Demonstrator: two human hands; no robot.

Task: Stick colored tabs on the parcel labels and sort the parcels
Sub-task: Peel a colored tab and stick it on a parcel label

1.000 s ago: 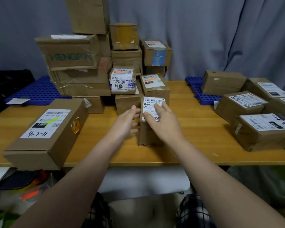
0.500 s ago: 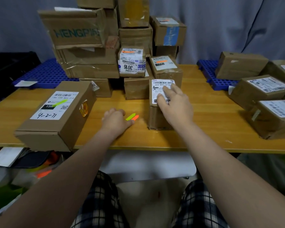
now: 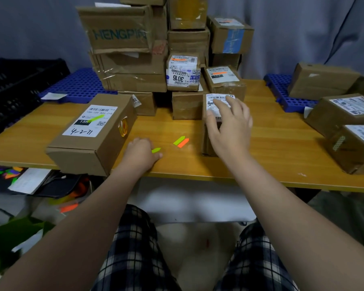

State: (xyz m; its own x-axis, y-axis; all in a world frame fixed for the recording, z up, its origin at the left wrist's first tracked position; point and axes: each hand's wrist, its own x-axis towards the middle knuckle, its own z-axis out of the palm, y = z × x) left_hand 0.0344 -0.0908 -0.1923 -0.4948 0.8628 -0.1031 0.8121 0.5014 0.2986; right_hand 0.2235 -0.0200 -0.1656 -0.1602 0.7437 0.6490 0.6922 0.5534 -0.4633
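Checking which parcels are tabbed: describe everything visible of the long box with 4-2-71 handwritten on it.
The long box is closed brown cardboard, lying flat at the left of the table, its near end overhanging the front edge. The white label carries a barcode, QR code and handwriting, with a stuck green tab slanting across. A round yellow sticker marks its right side. The left hand, pinching a loose green tab, is beside it; contact unclear.

Soft, even light from above leaves the table point(image 3: 271, 148) warmly lit with a faint sheen and weak shadows beside the boxes point(image 3: 122, 76), while the curtain point(image 3: 303, 38) and the corners go dim. The right hand point(image 3: 229, 127) is slightly smeared by motion; the green tab point(image 3: 156, 150) pinched by the left hand point(image 3: 141, 154) looks sharper. The table's front edge bows with wide-angle distortion.
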